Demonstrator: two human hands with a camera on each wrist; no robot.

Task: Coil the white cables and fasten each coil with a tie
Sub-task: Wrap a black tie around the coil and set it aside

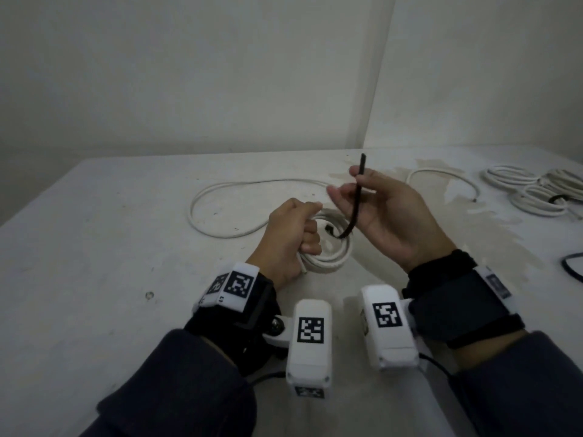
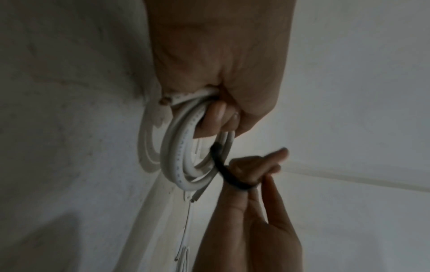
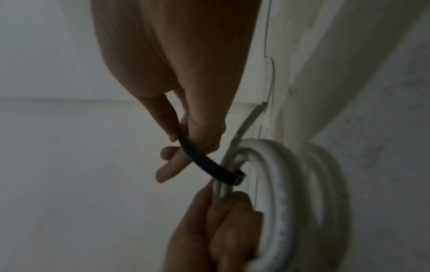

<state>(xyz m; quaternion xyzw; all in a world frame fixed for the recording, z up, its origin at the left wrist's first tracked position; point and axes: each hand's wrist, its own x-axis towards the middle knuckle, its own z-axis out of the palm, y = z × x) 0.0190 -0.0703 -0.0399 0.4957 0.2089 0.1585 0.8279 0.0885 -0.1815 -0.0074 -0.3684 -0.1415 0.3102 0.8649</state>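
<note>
**Tying off a coil at the white table**

I work at a scuffed, stained white table (image 1: pixel 126 247) set into a corner of plain pale walls (image 1: pixel 189 74). My left hand (image 1: pixel 288 234) is fisted round the white cable coil (image 1: pixel 331 260), held just above the table. My right hand (image 1: pixel 388 216) pinches the black tie (image 1: pixel 355 209), looped round the coil's strands. Finished coils (image 1: pixel 536 190) lie far right. Small print runs along the cable, unreadable.
</note>
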